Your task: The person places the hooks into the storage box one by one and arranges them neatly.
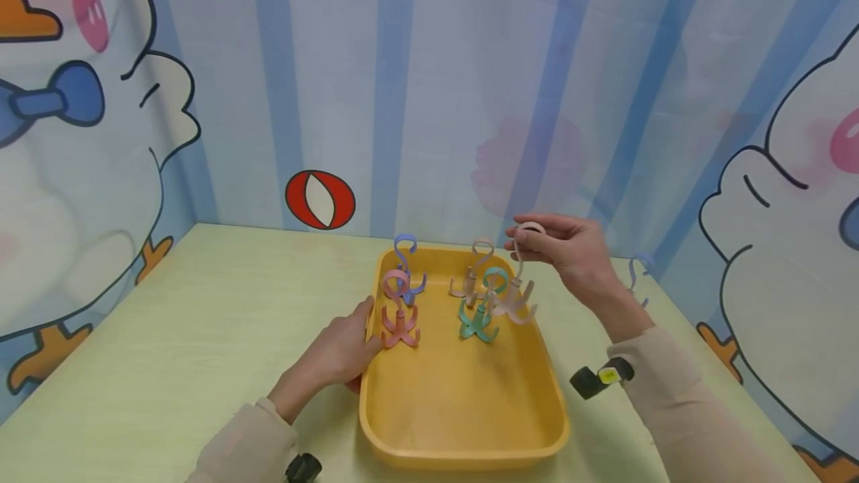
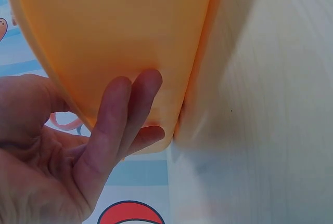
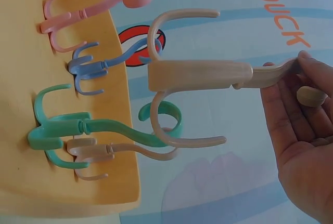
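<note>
My right hand (image 1: pixel 567 252) pinches the curved top of a beige pronged hanging hook (image 3: pixel 200 75) between thumb and fingers. The hook hangs upright above the right side of a yellow tray (image 1: pixel 456 401), prongs downward. My left hand (image 1: pixel 338 345) holds the tray's left side, its thumb at the rim and its fingers (image 2: pixel 106 122) against the outer wall. Standing in the tray's far half are a pink hook (image 1: pixel 400 328), a blue hook (image 1: pixel 410 291), a green hook (image 1: pixel 477 325) and another beige hook (image 1: pixel 472 285).
Another bluish hook (image 1: pixel 637 272) stands at the table's right, partly hidden behind my right forearm. The pale table (image 1: pixel 201 319) carries the tray. A striped cloth backdrop (image 1: pixel 443 95) with printed ducks closes off the back and both sides.
</note>
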Demonstrator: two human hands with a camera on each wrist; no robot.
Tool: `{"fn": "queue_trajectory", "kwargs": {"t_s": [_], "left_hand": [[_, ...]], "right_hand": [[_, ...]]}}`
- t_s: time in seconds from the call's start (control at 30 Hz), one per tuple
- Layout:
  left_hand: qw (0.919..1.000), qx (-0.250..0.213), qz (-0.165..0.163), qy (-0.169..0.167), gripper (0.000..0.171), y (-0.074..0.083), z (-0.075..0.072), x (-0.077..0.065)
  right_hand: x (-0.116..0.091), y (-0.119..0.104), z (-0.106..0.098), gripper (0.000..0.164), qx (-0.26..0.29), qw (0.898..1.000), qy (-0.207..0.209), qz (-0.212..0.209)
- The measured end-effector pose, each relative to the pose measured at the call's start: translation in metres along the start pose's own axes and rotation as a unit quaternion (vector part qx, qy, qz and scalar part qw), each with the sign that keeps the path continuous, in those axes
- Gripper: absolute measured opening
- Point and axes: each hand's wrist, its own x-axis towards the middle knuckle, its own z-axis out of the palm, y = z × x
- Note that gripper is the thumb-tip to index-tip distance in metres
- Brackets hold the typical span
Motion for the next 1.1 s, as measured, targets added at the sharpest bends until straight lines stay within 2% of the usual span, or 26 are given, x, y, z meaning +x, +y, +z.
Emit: {"fn": "queue_trajectory", "kwargs": {"t_s": [0.1,0.33,0.7,1.1], "left_hand": [[1.0,0.003,0.001,0.002,0.069,-0.001,0.0,0.0],[0.9996,-0.024,-0.009,-0.008,0.065,0.0,0.0,0.002],[0.9994,-0.029,-0.011,-0.013,0.068,0.0,-0.001,0.0],[0.9997,-0.023,0.002,-0.01,0.064,-0.001,-0.001,0.001]], "right_hand": [[0.0,0.001,0.003,0.04,0.001,1.0,-0.005,-0.002],[0.0,0.003,0.009,0.038,0.008,1.0,-0.011,-0.007],[-0.002,0.006,0.019,0.035,0.008,0.999,-0.04,-0.026],[-0.004,0.008,0.027,0.035,0.005,0.998,-0.053,-0.028]]}}
